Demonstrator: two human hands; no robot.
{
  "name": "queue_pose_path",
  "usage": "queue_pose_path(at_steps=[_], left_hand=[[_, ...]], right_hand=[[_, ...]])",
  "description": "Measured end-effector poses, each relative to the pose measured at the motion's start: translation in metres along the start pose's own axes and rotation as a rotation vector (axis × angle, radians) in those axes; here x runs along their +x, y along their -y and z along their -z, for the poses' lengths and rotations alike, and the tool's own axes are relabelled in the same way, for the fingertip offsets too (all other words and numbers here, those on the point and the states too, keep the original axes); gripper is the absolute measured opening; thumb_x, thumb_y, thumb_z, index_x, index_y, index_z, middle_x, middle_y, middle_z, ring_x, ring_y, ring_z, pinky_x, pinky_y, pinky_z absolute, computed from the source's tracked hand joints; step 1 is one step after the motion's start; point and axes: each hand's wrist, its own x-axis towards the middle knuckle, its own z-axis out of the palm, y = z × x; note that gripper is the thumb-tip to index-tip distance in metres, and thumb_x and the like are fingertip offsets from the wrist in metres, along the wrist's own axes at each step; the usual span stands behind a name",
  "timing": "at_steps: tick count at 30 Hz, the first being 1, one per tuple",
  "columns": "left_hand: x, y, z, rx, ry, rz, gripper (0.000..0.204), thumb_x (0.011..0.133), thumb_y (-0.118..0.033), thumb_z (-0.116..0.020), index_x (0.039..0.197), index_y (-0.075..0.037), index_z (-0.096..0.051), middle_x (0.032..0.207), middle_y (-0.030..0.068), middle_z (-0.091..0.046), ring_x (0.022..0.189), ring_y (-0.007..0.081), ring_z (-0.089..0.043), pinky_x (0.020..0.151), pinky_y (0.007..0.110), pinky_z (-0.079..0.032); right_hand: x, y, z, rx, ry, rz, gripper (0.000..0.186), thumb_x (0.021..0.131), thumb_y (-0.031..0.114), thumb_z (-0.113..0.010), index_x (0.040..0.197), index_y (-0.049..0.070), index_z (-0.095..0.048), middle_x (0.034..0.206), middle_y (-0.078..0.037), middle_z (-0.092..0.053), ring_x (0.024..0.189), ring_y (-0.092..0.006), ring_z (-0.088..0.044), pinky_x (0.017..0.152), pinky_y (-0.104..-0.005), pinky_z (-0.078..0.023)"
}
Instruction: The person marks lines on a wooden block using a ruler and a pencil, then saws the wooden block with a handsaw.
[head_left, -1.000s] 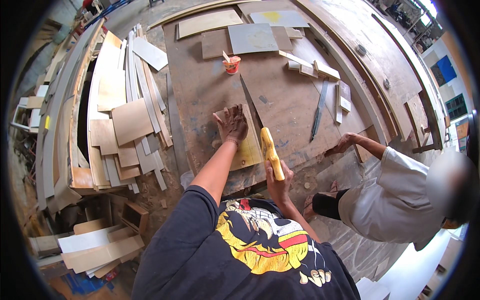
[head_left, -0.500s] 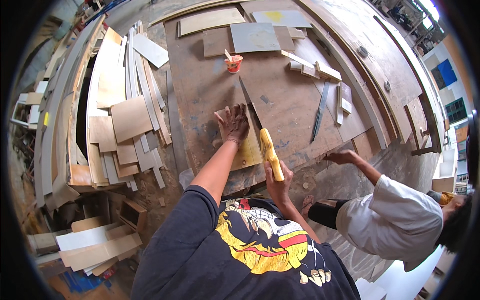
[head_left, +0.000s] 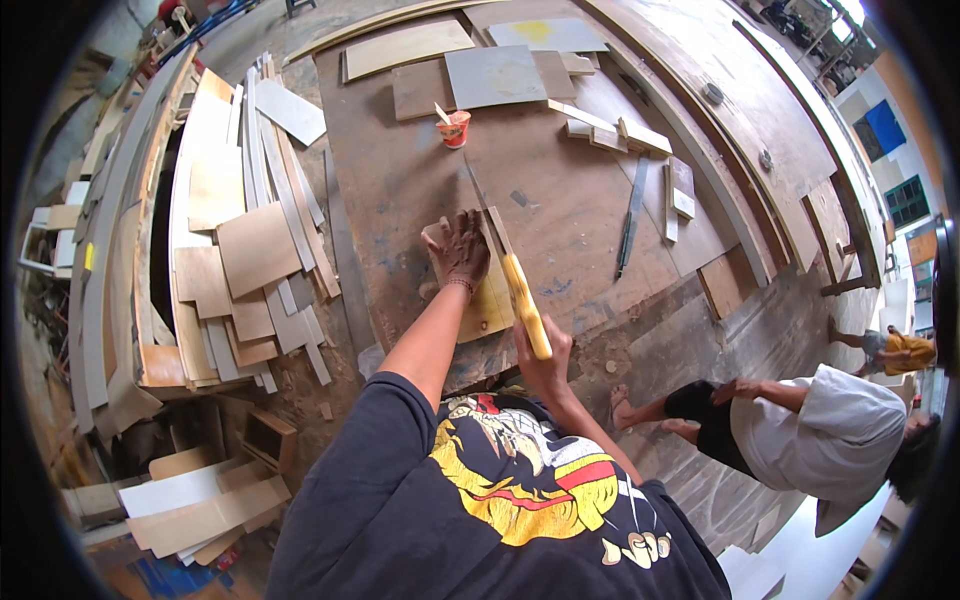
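We find the left hand (head_left: 459, 248) near the centre of the frame, spread flat with fingers apart, palm down on the pale board (head_left: 485, 310), which lies at the near edge of the workbench (head_left: 580, 230). The right hand (head_left: 552, 368), just below and right of centre, is wrapped round the yellow handle of the hand saw (head_left: 527, 305); its blade points up the frame toward the red cup (head_left: 453, 130), which has a stick standing in it. We note one material change: in the earlier views the blade stood out to the right of the board, whereas it now appears over the board's right side, with a narrow strip of wood showing to its right. In our judgement this places the saw at the wood, with the left hand serving as the hold-down; whether the teeth are biting we cannot tell. Farther out, right of centre, we record a long dark tool (head_left: 632, 215) lying apart from the board, with small wood blocks (head_left: 643, 136) above it and a grey panel (head_left: 490, 76) at upper centre. Stacked offcuts (head_left: 255, 245) occupy the left of the frame. At lower right, the co-worker in white (head_left: 800, 430), whose arm earlier reached toward the bench, now stands clear of it, and a person in a yellow top (head_left: 908, 353) shows fully at the far right; we judge neither to bear on the sawing position.
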Motion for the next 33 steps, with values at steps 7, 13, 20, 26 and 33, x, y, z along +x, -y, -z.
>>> queue_pose_path(at_steps=[7,13,20,26,33], left_hand=[[0.0,-0.001,-0.005,0.025,-0.054,-0.117,0.046,0.085,-0.016,-0.037,0.131,-0.017,-0.04,0.126,0.0031,-0.041,0.128,0.0303,-0.028,0.1,0.067,-0.007],[0.003,0.007,-0.012,0.034,-0.095,-0.136,0.043,0.084,-0.016,-0.04,0.127,-0.018,-0.045,0.126,0.001,-0.042,0.125,0.0259,-0.033,0.099,0.067,-0.008],[0.002,0.003,-0.014,0.015,-0.045,-0.068,0.041,0.083,-0.016,-0.04,0.124,-0.018,-0.045,0.126,-0.0001,-0.041,0.125,0.0247,-0.034,0.098,0.066,-0.011],[0.005,0.008,-0.005,-0.001,0.029,-0.058,0.044,0.081,-0.021,-0.044,0.124,-0.015,-0.043,0.129,0.0055,-0.037,0.127,0.0264,-0.029,0.098,0.065,-0.011],[0.011,0.018,-0.028,0.039,-0.194,-0.091,0.042,0.086,-0.017,-0.038,0.128,-0.016,-0.041,0.13,0.0059,-0.039,0.128,0.0222,-0.03,0.101,0.068,0.001]], right_hand=[[0.016,-0.013,-0.008,-0.077,-0.079,0.1,0.016,0.078,0.007,-0.064,0.07,-0.001,-0.052,0.057,-0.017,-0.052,0.051,-0.0321,-0.058,0.044,-0.0343,-0.042],[0.013,-0.01,-0.006,0.04,-0.072,-0.078,0.018,0.079,0.008,-0.064,0.07,-0.002,-0.052,0.057,-0.017,-0.053,0.051,-0.0276,-0.059,0.046,-0.0337,-0.042],[0.002,-0.024,-0.025,0.034,-0.098,-0.004,0.017,0.08,0.011,-0.064,0.073,-0.001,-0.054,0.056,-0.017,-0.052,0.051,-0.028,-0.059,0.047,-0.0345,-0.042],[0.01,-0.036,-0.026,0.072,-0.195,0.086,0.017,0.082,0.012,-0.063,0.075,-0.002,-0.055,0.053,-0.015,-0.05,0.044,-0.0202,-0.055,0.043,-0.0332,-0.04],[0.021,-0.049,-0.002,0.511,-0.163,-0.264,0.02,0.083,0.013,-0.063,0.071,-0.001,-0.054,0.055,-0.002,-0.048,0.051,-0.0075,-0.046,0.046,-0.0272,-0.036]])
